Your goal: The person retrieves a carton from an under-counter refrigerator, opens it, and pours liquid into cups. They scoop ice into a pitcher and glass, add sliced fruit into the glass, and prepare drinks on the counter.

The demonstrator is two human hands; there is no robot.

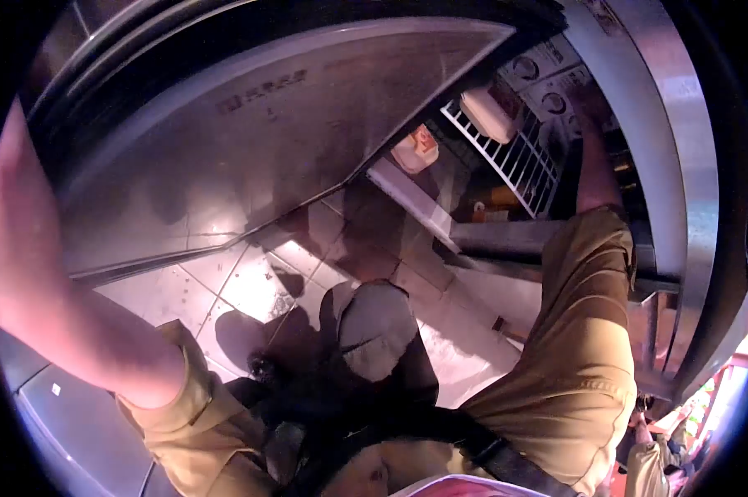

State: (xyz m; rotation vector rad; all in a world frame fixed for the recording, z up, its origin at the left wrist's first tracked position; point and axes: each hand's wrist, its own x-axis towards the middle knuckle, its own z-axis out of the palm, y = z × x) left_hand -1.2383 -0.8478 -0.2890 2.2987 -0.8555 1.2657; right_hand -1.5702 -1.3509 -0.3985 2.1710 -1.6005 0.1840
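My bare left forearm (34,248) rises along the left edge, beside the large metal door (266,141). The hand at its end is cut off from view. My right forearm (596,178) reaches into the dark inside of the cabinet behind that door, past a white wire shelf (506,157). Its hand is lost in shadow near boxes printed with round marks (554,101), and its fingers cannot be made out. A pale oblong pack (487,116) lies on the shelf. Close to the door's edge is a pale pack with an orange label (416,149).
The door stands swung out above a tiled floor (167,294). A light sill (411,199) borders the cabinet's opening, and its metal side (689,149) curves up at the right. Another person's tan sleeve (644,470) shows at the lower right.
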